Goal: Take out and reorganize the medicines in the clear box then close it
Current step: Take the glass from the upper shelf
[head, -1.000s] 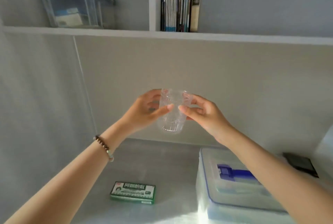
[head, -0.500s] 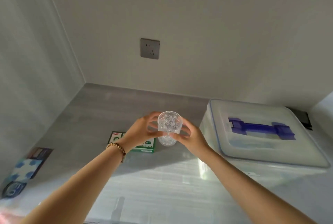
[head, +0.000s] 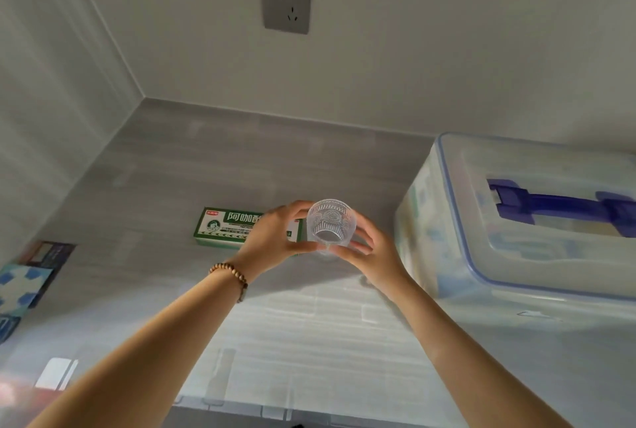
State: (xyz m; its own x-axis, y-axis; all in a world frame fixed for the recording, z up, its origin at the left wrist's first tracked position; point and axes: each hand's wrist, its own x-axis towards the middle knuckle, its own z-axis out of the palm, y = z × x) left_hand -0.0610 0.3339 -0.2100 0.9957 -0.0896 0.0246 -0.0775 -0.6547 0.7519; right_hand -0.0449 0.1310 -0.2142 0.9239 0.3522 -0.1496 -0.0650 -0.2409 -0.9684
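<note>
1. Grey wood-grain desk (head: pixel 192 166), w/ pale walls at far side & left. Sunlit patch across its near part.
2. Clear box (head: pixel 457 255) on desk at right, lid on, blue-edged rim. Blue handle (head: pixel 557 205) lies flat in lid recess. Blurry packets show thru the side wall; can't read them.
3. Left hand (head: pixel 272 238) & right hand (head: pixel 373 257) meet mid-scene, just left of the box. Both cupped round a glass cup (head: pixel 331 226), fingers curled on its sides, thumbs on near side. Cup upright, rim tipped a bit toward camera, patterned clear wall, looks empty. Can't tell if its base touches the desk.
4. Green medicine box (head: pixel 225 228) flat on desk, just behind left hand, its right part hidden by the hand. White label w/ Chinese text. Outside the clear box, well left of it.
5. Grey wall socket (head: pixel 285 2) on far wall, above the hands.
6. Blue-white card (head: pixel 20 285) at left desk edge, leaning by the wall.
7. Bead bracelet (head: pixel 232 273) on left wrist.
</note>
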